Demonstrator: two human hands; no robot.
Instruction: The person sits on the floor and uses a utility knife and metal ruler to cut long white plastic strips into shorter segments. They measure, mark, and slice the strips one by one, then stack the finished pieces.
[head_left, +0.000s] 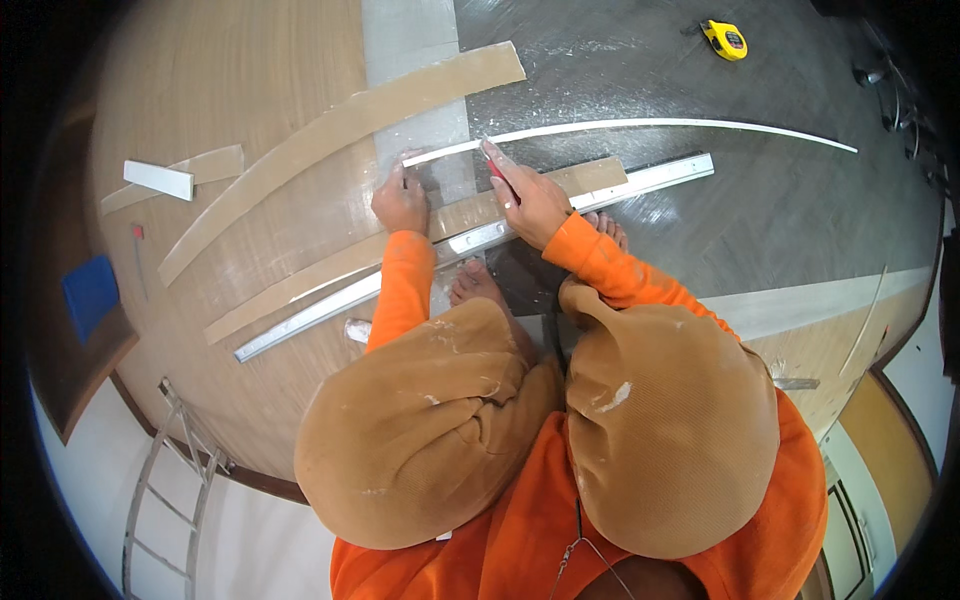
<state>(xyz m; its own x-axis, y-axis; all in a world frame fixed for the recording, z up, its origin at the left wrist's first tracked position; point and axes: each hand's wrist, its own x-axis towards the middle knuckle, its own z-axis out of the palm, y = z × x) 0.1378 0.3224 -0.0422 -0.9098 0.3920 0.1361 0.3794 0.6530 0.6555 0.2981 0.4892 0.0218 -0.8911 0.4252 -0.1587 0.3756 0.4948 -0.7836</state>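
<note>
A long thin white strip (645, 123) arcs across the floor in front of me. My left hand (401, 196) has its fingers at the strip's left end, on the light floor band. In my right hand (531, 196) is a red-handled tool (496, 169), perhaps a pencil or a knife, its tip touching the strip a little right of that end. Nearer to me, under my forearms, lie a metal rail (315, 315) and a flat tan board strip (300, 289) alongside it. A wider tan strip (330, 124) lies beyond my left hand.
A yellow tape measure (725, 40) lies at the far right. At left are a short white piece (158, 179) on a tan offcut (214, 163), a thin red-ended tool (139, 251), a blue object (91, 296) and a ladder (161, 487). My bare feet are near the rail.
</note>
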